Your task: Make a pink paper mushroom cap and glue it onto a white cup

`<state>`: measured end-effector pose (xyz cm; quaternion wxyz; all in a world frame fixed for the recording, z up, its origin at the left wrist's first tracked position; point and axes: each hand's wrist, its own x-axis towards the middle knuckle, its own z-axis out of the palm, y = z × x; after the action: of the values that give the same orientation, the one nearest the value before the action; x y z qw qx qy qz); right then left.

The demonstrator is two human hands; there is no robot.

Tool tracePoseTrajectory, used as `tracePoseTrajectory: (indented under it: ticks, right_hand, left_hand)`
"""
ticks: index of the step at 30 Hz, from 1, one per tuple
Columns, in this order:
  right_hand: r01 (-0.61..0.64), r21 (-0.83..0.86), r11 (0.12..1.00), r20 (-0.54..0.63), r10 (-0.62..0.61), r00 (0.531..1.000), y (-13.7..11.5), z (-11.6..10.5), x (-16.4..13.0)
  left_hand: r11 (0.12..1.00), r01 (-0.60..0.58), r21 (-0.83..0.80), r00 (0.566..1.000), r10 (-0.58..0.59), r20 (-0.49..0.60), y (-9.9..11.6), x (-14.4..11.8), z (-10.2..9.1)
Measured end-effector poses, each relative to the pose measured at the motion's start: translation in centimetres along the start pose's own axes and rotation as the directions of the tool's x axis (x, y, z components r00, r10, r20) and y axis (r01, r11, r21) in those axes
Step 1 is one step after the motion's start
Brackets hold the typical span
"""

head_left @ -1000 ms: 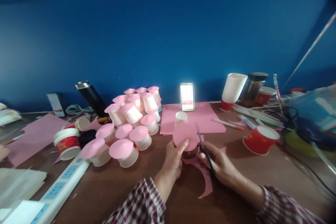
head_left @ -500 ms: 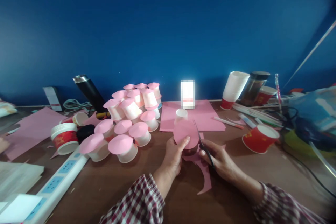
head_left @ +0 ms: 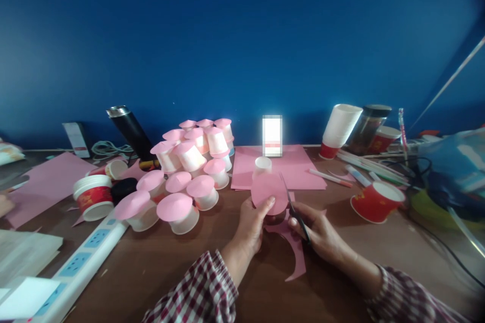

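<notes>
A pink paper disc (head_left: 269, 193) is held by the left hand (head_left: 250, 227), and black-handled scissors (head_left: 295, 214) by the right hand (head_left: 318, 232), both sleeves in red-and-white check. To the left sit white cups capped in pink (head_left: 185, 171); a red cup (head_left: 375, 202) lies right. The table (head_left: 151, 262) is brown, the far wall (head_left: 242, 50) deep blue.

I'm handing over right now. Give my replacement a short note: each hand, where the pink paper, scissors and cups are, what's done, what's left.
Left hand: grip on the round pink paper disc, held upright.
Right hand: holds the black-handled scissors, blades at the disc's right edge.
Curved pink paper offcut lies on the brown table below the hands.
Done: pile of white cups capped with pink discs, at the left.
Left: this disc's cut looks unfinished; flat pink paper sheet is behind.
</notes>
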<state>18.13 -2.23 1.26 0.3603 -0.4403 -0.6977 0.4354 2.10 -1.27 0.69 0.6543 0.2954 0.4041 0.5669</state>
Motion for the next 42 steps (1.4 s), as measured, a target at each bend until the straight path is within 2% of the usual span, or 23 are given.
tracePoseTrajectory:
  ticks: [22,35,42]
  right_hand:
    - [-0.014,-0.039,0.999,0.026,0.015,1.000,0.14,-0.39,0.14]
    - [-0.052,-0.055,0.997,-0.007,0.051,0.999,0.71,-0.29,0.10]
    - [-0.048,-0.044,0.998,0.003,0.048,0.999,0.43,-0.25,0.11]
  left_hand:
    - [1.000,0.015,-0.017,1.000,-0.015,-0.027,0.06,0.05,0.00]
    - [0.998,0.026,-0.055,0.999,-0.027,-0.027,0.26,0.09,0.17]
    - [1.000,-0.010,-0.024,1.000,0.009,-0.029,0.27,0.02,0.12]
